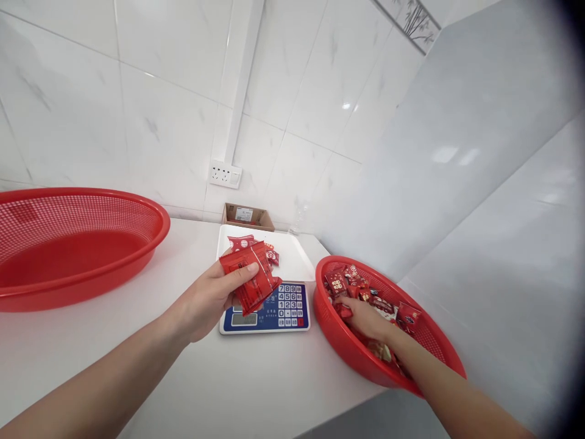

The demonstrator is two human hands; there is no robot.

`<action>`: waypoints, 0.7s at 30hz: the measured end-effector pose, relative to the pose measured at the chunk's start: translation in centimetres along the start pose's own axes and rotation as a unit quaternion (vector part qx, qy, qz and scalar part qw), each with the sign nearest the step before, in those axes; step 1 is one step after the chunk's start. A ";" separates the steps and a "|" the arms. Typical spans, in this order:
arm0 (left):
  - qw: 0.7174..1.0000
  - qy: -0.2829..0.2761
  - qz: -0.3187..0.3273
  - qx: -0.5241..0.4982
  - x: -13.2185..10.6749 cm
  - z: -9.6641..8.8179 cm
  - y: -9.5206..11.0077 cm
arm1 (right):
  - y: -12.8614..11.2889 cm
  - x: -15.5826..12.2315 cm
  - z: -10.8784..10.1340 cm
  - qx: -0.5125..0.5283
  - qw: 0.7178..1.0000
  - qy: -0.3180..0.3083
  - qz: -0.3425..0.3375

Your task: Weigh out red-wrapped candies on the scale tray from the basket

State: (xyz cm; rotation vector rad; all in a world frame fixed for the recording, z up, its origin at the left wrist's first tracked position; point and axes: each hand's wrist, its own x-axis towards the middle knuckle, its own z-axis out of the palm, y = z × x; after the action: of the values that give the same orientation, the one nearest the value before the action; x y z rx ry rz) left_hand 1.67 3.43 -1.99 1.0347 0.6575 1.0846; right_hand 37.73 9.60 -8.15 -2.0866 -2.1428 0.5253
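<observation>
We have a red packet or a small stack of packets (256, 292) in our left hand (217, 296), the thumb pressed flat across the front and the other fingers tucked behind. It is raised over the near left part of the weighing scale (292, 256), hiding some of the blue panel and its display. Past it, on the white pan, we see a few more small red packets (240, 242) lying toward the left side.

Our right hand (365, 318) is down inside the right-hand red basket (338, 344), its fingertips at a red packet among many wrapped sweets (338, 283); we cannot tell whether those fingers have closed on anything. This basket stands just beside the scale at the counter's right end, its near side reaching the front edge.

The scale itself sits on the white counter (219, 378), toward the back edge. Behind it, at that back edge, we see a small open cardboard box (262, 219) with a white label. Toward the counter's left end, well apart from the scale, stands another red basket (91, 291). Above the back edge, a socket (225, 175) is fixed on the tiled wall (159, 122)
</observation>
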 end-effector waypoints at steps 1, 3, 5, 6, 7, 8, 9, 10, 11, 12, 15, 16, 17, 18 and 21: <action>1.000 0.003 0.000 -0.001 0.0 0.0 0.0 | 0.3 0.2 -0.6 -0.011 1.000 0.013 0.009; 1.000 0.008 0.000 -0.001 0.1 0.0 0.0 | 1.2 0.4 -1.9 -0.028 0.998 0.040 0.028; 1.000 0.009 0.000 -0.001 0.0 0.0 -0.1 | 2.2 0.5 -3.0 -0.044 0.996 0.060 0.045; 1.000 0.010 0.000 -0.002 0.0 0.1 -0.1 | 2.6 0.5 -3.5 -0.051 0.995 0.064 0.050; 1.000 0.011 -0.001 -0.003 0.0 0.1 -0.1 | 3.0 0.4 -3.7 -0.059 0.995 0.065 0.054; 1.000 0.012 -0.001 -0.004 0.0 0.1 -0.1 | 3.2 0.4 -3.9 -0.066 0.994 0.064 0.055; 1.000 0.012 -0.002 -0.005 0.0 0.1 -0.1 | 3.1 0.3 -3.8 -0.072 0.994 0.063 0.053; 1.000 0.012 -0.002 -0.005 0.1 0.1 -0.1 | 2.9 0.2 -3.7 -0.076 0.994 0.061 0.045; 1.000 0.010 -0.001 -0.003 0.1 0.1 -0.1 | 2.4 0.2 -3.4 -0.075 0.995 0.057 0.034; 1.000 0.008 -0.001 -0.002 0.1 0.1 -0.2 | 1.8 0.1 -2.9 -0.067 0.996 0.048 0.019; 1.000 0.008 -0.002 0.003 0.2 0.1 -0.3 | -0.4 0.0 -1.4 -0.014 0.999 -0.011 -0.030; 1.000 0.008 -0.003 0.003 0.3 0.1 -0.4 | -1.0 0.0 -0.9 0.007 0.999 -0.033 -0.042; 1.000 0.010 -0.006 0.003 0.3 0.1 -0.4 | -1.5 0.1 -0.5 0.026 0.997 -0.050 -0.051; 1.000 0.012 -0.009 0.003 0.3 0.2 -0.4 | -1.9 0.3 -0.1 0.041 0.996 -0.061 -0.057; 1.000 0.015 -0.017 0.005 0.4 0.3 -0.5 | -2.3 1.0 0.2 0.073 0.994 -0.061 -0.054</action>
State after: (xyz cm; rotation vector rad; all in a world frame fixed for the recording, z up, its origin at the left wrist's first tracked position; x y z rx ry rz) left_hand 2.30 3.64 -2.27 1.0147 0.7032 1.0700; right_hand 35.45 10.57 -7.82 -1.8955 -2.1935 0.7905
